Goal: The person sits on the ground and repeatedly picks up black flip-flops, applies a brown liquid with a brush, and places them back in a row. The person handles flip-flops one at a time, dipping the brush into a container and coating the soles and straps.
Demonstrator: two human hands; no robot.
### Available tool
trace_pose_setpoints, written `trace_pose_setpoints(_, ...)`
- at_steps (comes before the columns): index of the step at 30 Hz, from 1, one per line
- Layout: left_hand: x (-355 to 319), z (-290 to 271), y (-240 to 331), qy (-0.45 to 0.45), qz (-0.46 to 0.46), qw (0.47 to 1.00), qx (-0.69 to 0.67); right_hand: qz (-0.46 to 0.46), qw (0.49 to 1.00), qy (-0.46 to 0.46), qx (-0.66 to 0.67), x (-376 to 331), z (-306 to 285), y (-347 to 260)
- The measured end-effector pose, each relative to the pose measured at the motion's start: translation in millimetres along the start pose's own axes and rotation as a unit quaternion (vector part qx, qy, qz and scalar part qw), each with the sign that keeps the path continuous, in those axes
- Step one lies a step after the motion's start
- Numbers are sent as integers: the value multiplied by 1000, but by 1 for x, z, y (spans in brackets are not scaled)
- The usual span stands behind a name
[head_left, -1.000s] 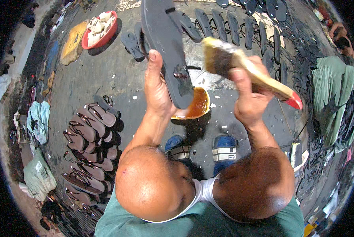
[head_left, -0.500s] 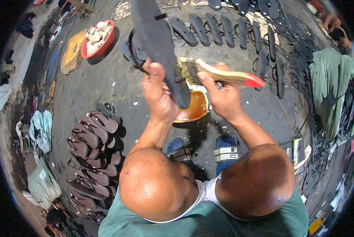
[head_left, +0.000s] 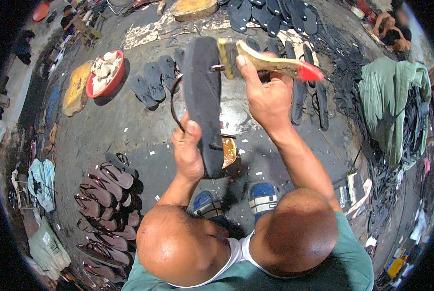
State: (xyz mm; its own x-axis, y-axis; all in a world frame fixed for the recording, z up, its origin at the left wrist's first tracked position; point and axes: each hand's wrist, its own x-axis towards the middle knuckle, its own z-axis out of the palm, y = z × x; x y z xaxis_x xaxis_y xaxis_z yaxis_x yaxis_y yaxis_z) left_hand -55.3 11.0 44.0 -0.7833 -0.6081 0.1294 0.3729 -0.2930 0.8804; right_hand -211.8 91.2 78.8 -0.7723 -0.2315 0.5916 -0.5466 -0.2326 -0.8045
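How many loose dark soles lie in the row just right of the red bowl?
4: the dark rubber soles lie side by side on the grey floor, between the red bowl and the black sandal sole held up in the left hand. More may hide behind it.

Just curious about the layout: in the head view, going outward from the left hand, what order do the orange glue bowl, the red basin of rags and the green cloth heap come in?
From the left hand:
1. Orange glue bowl, just right, behind the sole.
2. Red basin, upper left.
3. Green cloth heap, far right.
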Motion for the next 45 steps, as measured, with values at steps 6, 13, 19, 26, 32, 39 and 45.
trace_pose_setpoints(6,5,-4,-7,4,-50,998,-41,49,996,-53,45,-29,-1,-24)
trace_pose_setpoints(13,4,-20,5,-37,-123,982,-136,-119,945,-301,41,-6,-24,-24)
trace_pose_setpoints(19,1,-5,19,-64,-116,987,-94,-116,991,-60,-28,12,-24,-8)
trace_pose_setpoints(26,7,-16,2,-21,-131,985,-114,-21,977,-209,-23,-39,-22,-18)
trace_pose_setpoints(32,3,-23,-4,-115,-195,972,-68,-203,967,-127,-83,4,-10,-10)
trace_pose_setpoints(39,6,-11,-11,-26,-188,907,-377,-244,905,-304,-170,-22,-24,2)
trace_pose_setpoints(45,15,-21,-7,28,-198,932,-302,-134,933,-332,-21,-40,-17,3)
